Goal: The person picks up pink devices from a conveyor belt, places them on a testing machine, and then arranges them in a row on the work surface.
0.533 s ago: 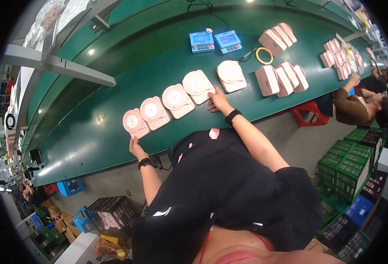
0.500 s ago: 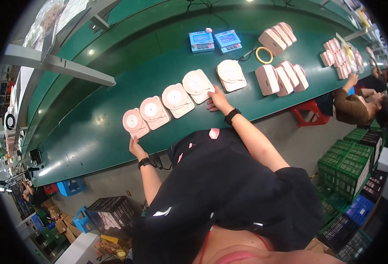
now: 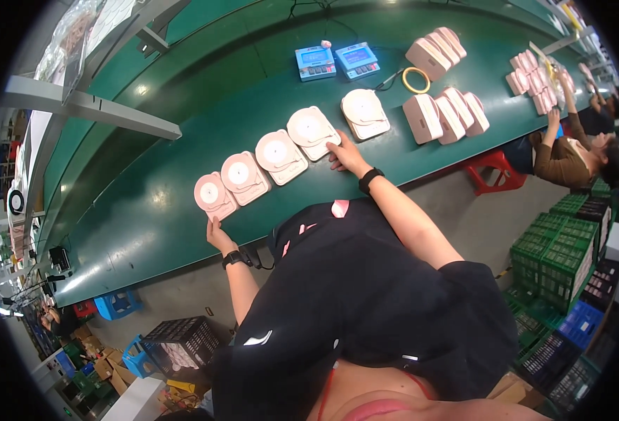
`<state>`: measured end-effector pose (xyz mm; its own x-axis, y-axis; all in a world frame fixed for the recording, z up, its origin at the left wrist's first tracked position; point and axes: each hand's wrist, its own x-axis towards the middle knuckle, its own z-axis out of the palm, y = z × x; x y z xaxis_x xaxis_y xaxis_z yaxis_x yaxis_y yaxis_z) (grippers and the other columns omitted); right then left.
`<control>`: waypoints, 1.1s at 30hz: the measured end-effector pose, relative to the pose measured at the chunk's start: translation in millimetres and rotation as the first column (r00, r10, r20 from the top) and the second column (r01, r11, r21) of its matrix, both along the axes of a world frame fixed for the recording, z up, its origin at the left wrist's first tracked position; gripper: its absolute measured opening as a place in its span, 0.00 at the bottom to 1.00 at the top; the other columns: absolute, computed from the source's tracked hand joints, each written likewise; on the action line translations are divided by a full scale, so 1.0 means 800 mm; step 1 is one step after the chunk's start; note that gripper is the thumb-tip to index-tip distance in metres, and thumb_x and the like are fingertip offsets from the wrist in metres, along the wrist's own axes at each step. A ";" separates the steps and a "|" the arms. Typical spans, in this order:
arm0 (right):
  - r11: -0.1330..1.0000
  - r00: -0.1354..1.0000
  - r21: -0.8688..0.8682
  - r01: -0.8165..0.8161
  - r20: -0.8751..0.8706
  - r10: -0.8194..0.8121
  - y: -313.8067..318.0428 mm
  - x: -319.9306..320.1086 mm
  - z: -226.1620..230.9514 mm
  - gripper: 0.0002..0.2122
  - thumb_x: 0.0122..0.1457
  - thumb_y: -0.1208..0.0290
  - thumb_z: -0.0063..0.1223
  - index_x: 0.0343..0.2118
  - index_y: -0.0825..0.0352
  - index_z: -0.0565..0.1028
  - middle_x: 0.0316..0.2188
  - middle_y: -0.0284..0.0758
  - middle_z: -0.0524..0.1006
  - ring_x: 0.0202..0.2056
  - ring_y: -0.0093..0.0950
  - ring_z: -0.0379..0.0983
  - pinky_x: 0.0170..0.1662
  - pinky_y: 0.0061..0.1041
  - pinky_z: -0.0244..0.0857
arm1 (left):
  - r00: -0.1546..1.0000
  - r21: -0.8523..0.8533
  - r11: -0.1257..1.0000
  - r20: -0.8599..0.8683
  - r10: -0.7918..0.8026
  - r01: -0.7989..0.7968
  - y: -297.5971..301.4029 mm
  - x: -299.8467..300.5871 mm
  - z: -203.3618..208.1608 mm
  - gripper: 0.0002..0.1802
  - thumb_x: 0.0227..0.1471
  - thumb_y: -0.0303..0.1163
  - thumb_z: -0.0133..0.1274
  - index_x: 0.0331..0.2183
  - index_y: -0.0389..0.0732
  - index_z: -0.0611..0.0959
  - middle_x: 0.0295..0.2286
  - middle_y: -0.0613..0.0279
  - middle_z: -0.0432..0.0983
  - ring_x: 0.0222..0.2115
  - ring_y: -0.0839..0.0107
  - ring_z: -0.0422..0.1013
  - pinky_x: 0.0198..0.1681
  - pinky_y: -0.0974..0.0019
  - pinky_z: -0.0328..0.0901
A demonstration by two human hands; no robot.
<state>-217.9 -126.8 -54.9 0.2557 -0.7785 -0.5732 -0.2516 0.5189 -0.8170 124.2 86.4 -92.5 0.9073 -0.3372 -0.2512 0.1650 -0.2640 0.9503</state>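
Observation:
Four pale pink record-player-shaped devices, each with a white disc on top, stand side by side in a slanting row on the green table. My left hand [image 3: 220, 237] grips the near corner of the leftmost record-player-shaped device [image 3: 210, 194] with its fingertips. At the other end of the row, my right hand [image 3: 349, 156] has its thumb against the corner of the fourth device [image 3: 310, 127], its other fingers curled below and partly hidden. Between them stand a second device [image 3: 241, 173] and a third device [image 3: 276, 151]. Apart to the right lies a fifth device [image 3: 364, 109].
Two blue boxes with screens, a left one [image 3: 315, 64] and a right one [image 3: 358, 61], stand behind the row. A yellow ring [image 3: 415, 81] lies beside more upright pink devices [image 3: 422, 118]. A grey metal beam [image 3: 106, 109] juts over the table. A co-worker [image 3: 569, 158] sits at the right.
The whole view has shifted slightly. My hands keep their places at both ends of the row. At the right, the co-worker's arm has moved toward the pink parts.

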 end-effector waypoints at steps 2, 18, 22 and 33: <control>0.999 0.999 0.013 0.032 -0.005 -0.032 -0.004 0.002 0.002 0.28 0.57 0.62 0.47 0.60 0.58 0.53 0.22 0.34 0.71 0.15 0.23 0.69 0.16 0.21 0.61 | 1.000 -0.012 1.000 -0.001 -0.008 0.008 -0.003 0.001 -0.001 0.17 0.51 0.29 0.52 0.41 0.28 0.78 0.30 0.67 0.74 0.29 0.77 0.62 0.34 0.73 0.58; 0.998 0.998 -0.002 0.064 -0.023 -0.064 -0.003 0.004 0.006 0.31 0.52 0.64 0.55 0.58 0.60 0.55 0.22 0.32 0.72 0.16 0.21 0.68 0.17 0.20 0.63 | 0.955 0.124 0.975 0.214 -0.205 0.182 0.006 -0.019 -0.007 0.26 0.53 0.39 0.53 0.50 0.34 0.70 0.41 0.59 0.64 0.36 0.72 0.62 0.43 0.69 0.59; 0.998 0.995 -0.013 0.059 -0.079 -0.060 0.000 0.009 0.008 0.34 0.48 0.60 0.58 0.57 0.61 0.56 0.24 0.32 0.74 0.17 0.21 0.70 0.19 0.20 0.65 | 0.956 0.122 0.974 0.204 -0.210 0.189 0.009 -0.016 -0.008 0.27 0.53 0.39 0.53 0.50 0.35 0.69 0.41 0.59 0.64 0.36 0.71 0.62 0.44 0.68 0.59; 0.961 0.895 -0.270 -0.063 -0.442 -0.066 0.002 0.018 -0.021 0.41 0.38 0.51 0.64 0.56 0.62 0.58 0.37 0.43 0.76 0.34 0.37 0.75 0.38 0.34 0.68 | 0.954 0.136 0.972 0.209 -0.217 0.191 0.012 -0.011 -0.016 0.28 0.53 0.40 0.52 0.50 0.34 0.68 0.42 0.57 0.63 0.37 0.70 0.61 0.44 0.67 0.58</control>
<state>-203.1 -125.0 -71.3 0.0240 -0.9191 -0.3933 -0.6192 0.2952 -0.7277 115.1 95.6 -105.1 0.8590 -0.5022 -0.0996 -0.1141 -0.3775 0.9190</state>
